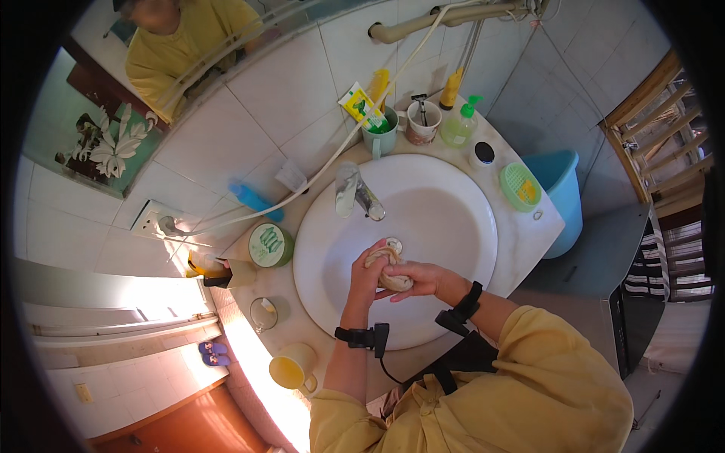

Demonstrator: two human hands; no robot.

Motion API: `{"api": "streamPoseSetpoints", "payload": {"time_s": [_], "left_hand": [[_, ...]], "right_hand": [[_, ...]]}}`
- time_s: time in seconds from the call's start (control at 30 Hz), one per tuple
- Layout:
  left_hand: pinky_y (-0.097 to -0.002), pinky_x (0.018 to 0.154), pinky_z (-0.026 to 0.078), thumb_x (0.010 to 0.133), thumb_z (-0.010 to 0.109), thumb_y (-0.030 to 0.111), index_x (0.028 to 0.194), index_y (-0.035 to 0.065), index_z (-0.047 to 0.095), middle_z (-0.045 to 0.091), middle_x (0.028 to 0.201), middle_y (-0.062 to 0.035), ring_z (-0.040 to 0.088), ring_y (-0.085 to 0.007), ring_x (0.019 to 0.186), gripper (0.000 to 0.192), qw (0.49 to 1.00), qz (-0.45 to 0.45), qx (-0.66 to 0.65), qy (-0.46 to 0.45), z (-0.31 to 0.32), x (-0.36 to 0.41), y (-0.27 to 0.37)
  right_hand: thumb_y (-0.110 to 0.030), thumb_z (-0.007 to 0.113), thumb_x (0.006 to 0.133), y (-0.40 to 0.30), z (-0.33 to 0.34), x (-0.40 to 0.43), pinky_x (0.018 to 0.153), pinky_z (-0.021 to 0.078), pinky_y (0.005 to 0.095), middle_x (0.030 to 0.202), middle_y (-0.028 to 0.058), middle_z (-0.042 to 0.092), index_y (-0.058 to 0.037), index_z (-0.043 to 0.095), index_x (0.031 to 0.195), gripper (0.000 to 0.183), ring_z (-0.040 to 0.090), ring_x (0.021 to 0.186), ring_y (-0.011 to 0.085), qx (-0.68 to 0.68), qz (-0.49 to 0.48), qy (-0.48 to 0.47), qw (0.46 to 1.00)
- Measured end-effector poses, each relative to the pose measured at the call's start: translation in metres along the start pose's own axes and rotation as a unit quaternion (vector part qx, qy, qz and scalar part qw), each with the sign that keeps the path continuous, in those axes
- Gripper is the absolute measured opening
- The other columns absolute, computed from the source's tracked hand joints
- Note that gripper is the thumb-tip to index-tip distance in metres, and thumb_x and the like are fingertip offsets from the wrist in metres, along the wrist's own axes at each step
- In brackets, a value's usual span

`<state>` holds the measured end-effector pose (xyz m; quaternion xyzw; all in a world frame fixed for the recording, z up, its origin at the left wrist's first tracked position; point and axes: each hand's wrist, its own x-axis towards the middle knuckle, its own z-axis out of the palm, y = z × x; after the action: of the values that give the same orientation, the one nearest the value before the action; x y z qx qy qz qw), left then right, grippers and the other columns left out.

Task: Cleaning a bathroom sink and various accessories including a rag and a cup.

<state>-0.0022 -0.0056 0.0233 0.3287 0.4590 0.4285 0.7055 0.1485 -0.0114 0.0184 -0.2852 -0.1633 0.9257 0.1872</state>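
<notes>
Over the white washbasin (453,226), both my hands grip a bunched, beige cloth (396,277). My left hand (365,273) holds it from the left side, and my right hand (425,278) closes on its right end. Just beyond the hands lies the metal drain (394,244). The chrome faucet (359,195) rises from the basin's far left part; I cannot tell whether water runs. Black straps with small boxes sit around both wrists.
Behind the basin stand a cup with a toothpaste tube (362,110), a cup holding a razor (423,122), and a pump bottle (460,125). A green soap dish (520,187) lies right. A round green tub (271,244), a glass (264,314) and a yellow mug (293,367) stand left. A white cable crosses above.
</notes>
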Motion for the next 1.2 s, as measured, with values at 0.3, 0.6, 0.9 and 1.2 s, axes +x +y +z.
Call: {"api": "streamPoseSetpoints", "payload": {"time_s": [0.3, 0.6, 0.9, 1.2], "left_hand": [[-0.0228, 0.061, 0.045, 0.079, 0.059, 0.014, 0.079, 0.0011, 0.06, 0.059, 0.075, -0.0052, 0.053, -0.0101, 0.069, 0.013, 0.997, -0.043, -0.034, -0.052, 0.0, 0.006, -0.003], [-0.0221, 0.048, 0.036, 0.079, 0.065, 0.03, 0.065, 0.0033, 0.052, 0.048, 0.06, 0.001, 0.042, -0.0065, 0.053, 0.033, 0.985, -0.05, 0.136, 0.096, -0.001, 0.032, -0.032], [-0.0375, 0.058, 0.043, 0.084, 0.048, 0.04, 0.061, -0.0036, 0.055, 0.056, 0.058, -0.0181, 0.054, -0.0294, 0.054, 0.049, 0.911, -0.041, 0.37, 0.177, -0.001, 0.04, -0.056], [-0.0453, 0.073, 0.044, 0.079, 0.042, 0.023, 0.074, -0.0042, 0.061, 0.06, 0.078, -0.0255, 0.057, -0.0415, 0.078, 0.034, 0.854, -0.062, 0.477, 0.201, -0.027, 0.037, -0.107]], "right_hand": [[-0.012, 0.067, 0.074, 0.004, -0.014, 0.012, 0.04, 0.032, 0.0165, 0.081, 0.0013, 0.053, -0.0093, 0.051, 0.089, 0.022, 0.05, 0.062, 0.0089, 0.03, 0.097, 0.026, 0.995], [-0.016, 0.067, 0.069, 0.006, -0.003, 0.026, 0.043, 0.0333, 0.0194, 0.064, 0.0001, 0.049, -0.0072, 0.054, 0.08, 0.019, 0.042, 0.052, 0.0091, -0.243, 0.077, 0.182, 0.95], [-0.025, 0.06, 0.07, 0.057, -0.043, 0.062, 0.056, 0.0473, 0.0391, 0.076, 0.0164, 0.062, -0.0055, 0.059, 0.084, 0.024, 0.059, 0.065, 0.0336, -0.651, -0.184, 0.263, 0.688], [-0.032, 0.053, 0.074, 0.044, -0.007, 0.045, 0.069, 0.0497, 0.0386, 0.08, 0.0167, 0.063, -0.0049, 0.063, 0.078, 0.029, 0.062, 0.076, 0.0312, -0.687, 0.035, 0.283, 0.668]]}}
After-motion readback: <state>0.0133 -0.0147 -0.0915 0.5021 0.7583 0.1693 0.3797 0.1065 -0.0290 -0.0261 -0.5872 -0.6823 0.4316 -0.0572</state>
